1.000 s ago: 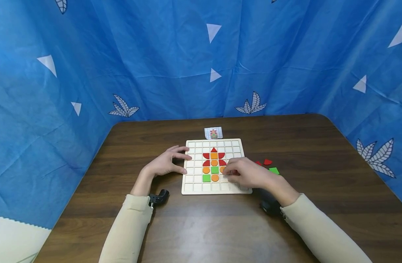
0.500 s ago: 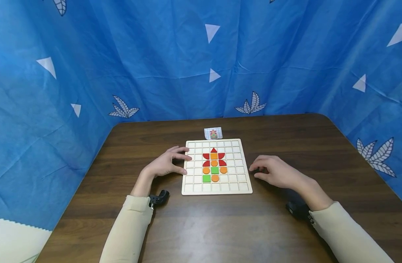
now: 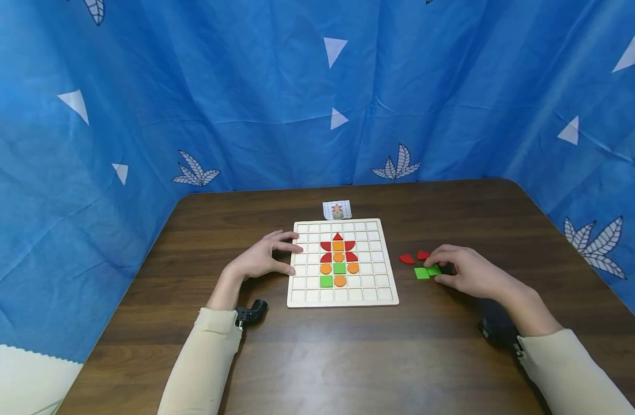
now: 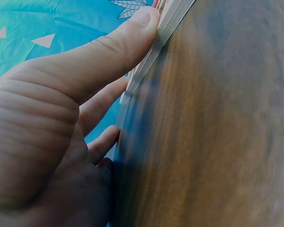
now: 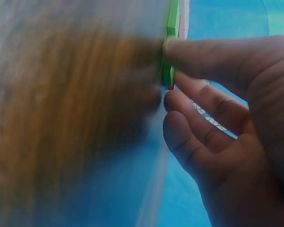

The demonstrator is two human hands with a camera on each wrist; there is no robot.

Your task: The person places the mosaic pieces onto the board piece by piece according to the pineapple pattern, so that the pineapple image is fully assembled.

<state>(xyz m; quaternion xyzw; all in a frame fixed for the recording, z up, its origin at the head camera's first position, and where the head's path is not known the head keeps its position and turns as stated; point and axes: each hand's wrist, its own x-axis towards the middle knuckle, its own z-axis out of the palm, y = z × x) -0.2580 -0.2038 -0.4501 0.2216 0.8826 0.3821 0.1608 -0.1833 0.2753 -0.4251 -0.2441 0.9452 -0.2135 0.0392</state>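
Note:
A white grid board (image 3: 371,282) lies on the table, bearing red, orange and green flat pieces, among them an orange circle (image 3: 353,268) and a green square (image 3: 326,281). My left hand (image 3: 260,255) rests at the board's left edge, fingers spread over the rim; in the left wrist view the thumb (image 4: 137,28) touches the board's side. To the right of the board, my right hand (image 3: 468,270) pinches a green square tile (image 3: 432,270) between thumb and fingers. The right wrist view has the thumb (image 5: 189,54) against this tile (image 5: 167,74), close to the tabletop.
Another green square tile (image 3: 421,273) lies beside the pinched one, with red pieces (image 3: 406,259) just behind. A small pattern card (image 3: 337,210) sits beyond the board's far edge. A blue curtain (image 3: 275,115) hangs behind the brown table (image 3: 317,357).
My right hand has moved right from the orange circle on the board to the loose pieces and taken a green square tile. The left hand stays in place.

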